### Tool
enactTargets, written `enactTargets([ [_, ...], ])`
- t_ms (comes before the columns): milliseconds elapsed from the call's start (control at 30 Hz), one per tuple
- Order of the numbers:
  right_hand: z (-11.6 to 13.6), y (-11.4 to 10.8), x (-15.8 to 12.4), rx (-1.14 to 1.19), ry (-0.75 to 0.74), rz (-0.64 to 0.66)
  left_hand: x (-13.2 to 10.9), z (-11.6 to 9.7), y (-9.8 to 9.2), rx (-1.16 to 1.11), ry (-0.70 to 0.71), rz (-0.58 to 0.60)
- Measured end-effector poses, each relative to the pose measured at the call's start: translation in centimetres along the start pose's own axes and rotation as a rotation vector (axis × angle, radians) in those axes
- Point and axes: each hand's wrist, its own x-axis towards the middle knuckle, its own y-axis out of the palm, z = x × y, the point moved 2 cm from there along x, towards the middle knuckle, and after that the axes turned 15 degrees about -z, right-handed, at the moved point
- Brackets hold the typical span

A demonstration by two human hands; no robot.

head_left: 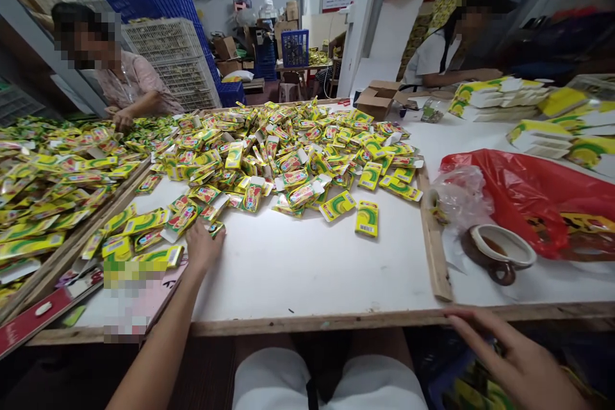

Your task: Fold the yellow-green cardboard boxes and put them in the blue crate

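Observation:
My left hand (204,248) reaches onto the white tabletop at the near edge of a heap of small yellow-green cartons (288,166). Its fingers curl around a small carton (215,229), seen end-on and partly covered by the hand. Just left of it lie more cartons (147,221), some with white flaps standing out. My right hand (516,352) is at the table's front edge on the right, fingers stretched out and holding nothing. Below it, partly hidden, is a blue crate (439,391) with yellow cartons inside. Two single cartons (367,218) lie apart at the heap's front.
Wooden strips (435,250) border the work surface. To the right are a brown mug (500,253), a red plastic bag (519,186) and stacked flat cartons (504,96). A co-worker (139,83) handles another carton pile at left; another person (432,57) sits at back right.

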Motion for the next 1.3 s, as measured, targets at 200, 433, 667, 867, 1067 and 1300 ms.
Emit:
enactTargets([
  [200, 6.0, 5.7, -0.8, 0.192, -0.022, 0.316, -8.0, -5.0, -3.5, -0.225, 0.250, 0.147],
  [433, 10.0, 11.8, -2.4, 0.434, -0.001, 0.416, -13.9, -8.8, -5.3, -0.596, 0.143, 0.353],
  [667, 11.4, 19.5, -3.3, 0.539, 0.132, 0.322, -15.7, -12.2, -4.0, -0.810, -0.053, 0.424],
  [867, 10.4, 19.1, -2.6, 0.674, 0.241, 0.276, -16.6, -14.3, -3.7, -1.138, -0.331, 0.558],
  [1067, 9.5, 17.3, -1.7, 0.716, 0.142, 0.392, -16.4, -15.3, -4.3, -1.238, -0.236, 0.696],
  [1300, 10.0, 17.5, -0.6, 0.739, 0.081, 0.330, -16.0, -15.8, -4.4, -1.205, -0.128, 0.566],
])
